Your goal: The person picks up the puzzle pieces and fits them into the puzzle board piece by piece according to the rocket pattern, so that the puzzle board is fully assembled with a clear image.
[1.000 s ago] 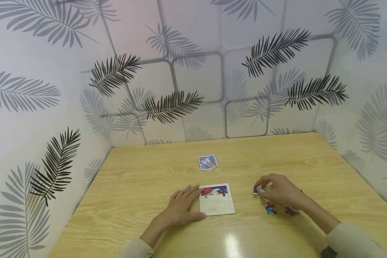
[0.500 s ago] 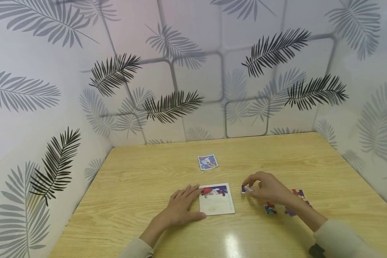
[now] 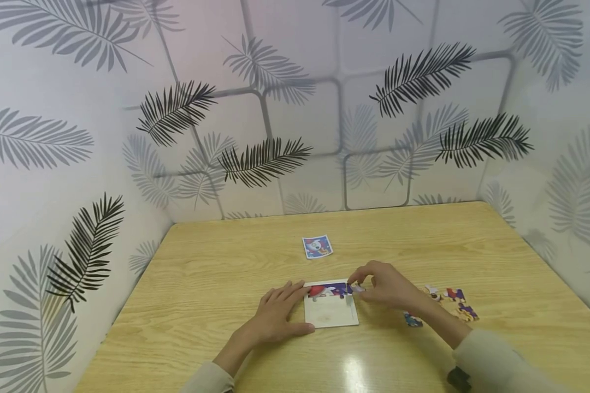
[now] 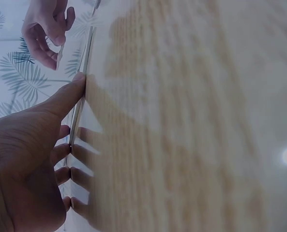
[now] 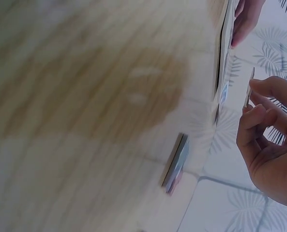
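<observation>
A shallow white puzzle tray (image 3: 331, 315) lies on the table, its top row showing joined pieces (image 3: 324, 290) with a red and purple print. My left hand (image 3: 275, 317) rests at the tray's left side, fingers extended over its upper left edge and thumb at the lower left corner. Between the thumb and fingertips of my right hand (image 3: 384, 286) is a jigsaw piece (image 3: 358, 287), held above the tray's upper right corner. In the right wrist view that jigsaw piece (image 5: 249, 88) appears edge-on, apart from the tray.
Several loose jigsaw pieces (image 3: 466, 312) lie to the right, partly hidden by the right forearm. A small picture card (image 3: 317, 247) with a white cartoon animal lies behind the tray. The wooden table (image 3: 226, 256) meets a leaf-patterned wall at the back.
My right hand has carried the pinched jigsaw piece leftward from beside the loose pieces to the tray's upper right corner. My left hand has stayed in place.
</observation>
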`<state>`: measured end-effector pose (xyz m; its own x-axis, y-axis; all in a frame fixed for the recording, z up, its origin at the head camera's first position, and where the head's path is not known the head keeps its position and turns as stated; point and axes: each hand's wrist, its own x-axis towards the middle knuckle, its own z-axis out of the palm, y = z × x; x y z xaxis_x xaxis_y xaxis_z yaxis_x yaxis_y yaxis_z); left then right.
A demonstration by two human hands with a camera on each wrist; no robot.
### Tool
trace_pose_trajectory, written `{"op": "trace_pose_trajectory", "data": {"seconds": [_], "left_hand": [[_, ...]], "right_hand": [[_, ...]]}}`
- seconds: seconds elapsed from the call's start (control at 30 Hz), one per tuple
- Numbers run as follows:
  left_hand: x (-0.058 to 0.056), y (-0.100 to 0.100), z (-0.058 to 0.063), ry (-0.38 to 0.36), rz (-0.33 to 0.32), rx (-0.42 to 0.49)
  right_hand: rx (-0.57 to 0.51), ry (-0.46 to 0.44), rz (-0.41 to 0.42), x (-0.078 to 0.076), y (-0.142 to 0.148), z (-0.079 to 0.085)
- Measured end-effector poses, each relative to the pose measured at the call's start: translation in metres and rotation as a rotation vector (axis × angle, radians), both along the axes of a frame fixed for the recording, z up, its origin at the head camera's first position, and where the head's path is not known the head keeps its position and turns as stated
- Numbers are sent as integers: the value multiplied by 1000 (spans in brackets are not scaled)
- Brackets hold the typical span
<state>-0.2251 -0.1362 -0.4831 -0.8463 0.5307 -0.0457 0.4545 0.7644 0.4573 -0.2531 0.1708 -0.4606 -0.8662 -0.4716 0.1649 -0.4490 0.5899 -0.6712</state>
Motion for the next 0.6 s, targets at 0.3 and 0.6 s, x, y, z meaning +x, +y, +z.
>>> {"op": "trace_pose_trajectory", "data": {"seconds": [0.3,0.6], "left_hand": [[1,1,0,0,-2,-2],[1,1,1,9,-8,5]], "right_hand": [[24,16,49,-2,-15,-1],[34,-4,74,-6,-31,-1]]}}
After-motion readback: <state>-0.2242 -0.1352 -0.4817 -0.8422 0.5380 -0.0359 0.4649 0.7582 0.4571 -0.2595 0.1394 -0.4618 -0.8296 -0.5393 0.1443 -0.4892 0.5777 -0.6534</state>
